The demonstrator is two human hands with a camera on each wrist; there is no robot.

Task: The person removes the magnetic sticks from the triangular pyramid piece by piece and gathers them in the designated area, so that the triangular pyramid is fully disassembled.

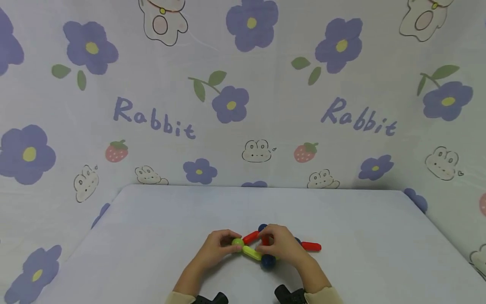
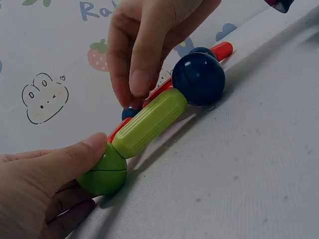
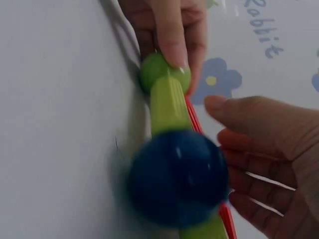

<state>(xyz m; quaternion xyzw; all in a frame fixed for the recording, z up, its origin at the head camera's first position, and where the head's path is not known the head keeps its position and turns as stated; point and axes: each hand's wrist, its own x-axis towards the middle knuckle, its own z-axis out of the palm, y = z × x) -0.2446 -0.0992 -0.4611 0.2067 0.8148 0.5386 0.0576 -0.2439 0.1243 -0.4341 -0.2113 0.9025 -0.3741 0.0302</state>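
Observation:
My left hand (image 1: 218,249) pinches a green ball (image 2: 102,174) at the left corner of a magnetic stick-and-ball frame, thumb on top of the ball. A yellow-green stick (image 2: 149,122) runs from it to a large dark blue ball (image 3: 177,177). From the green ball a red stick (image 1: 250,237) leads to another blue ball (image 1: 263,227) at the back. My right hand (image 1: 282,245) hovers over the frame, close to its inner red stick (image 1: 265,240). In the right wrist view, its thumb and bent fingers stand apart with nothing between them.
Another red stick (image 1: 311,246) sticks out to the right from a partly hidden blue ball (image 1: 298,240). The frame lies on a white table (image 1: 159,223). A printed cloth (image 1: 281,105) with flowers and rabbits hangs behind. Dark wrist devices (image 1: 290,294) sit at both sleeves.

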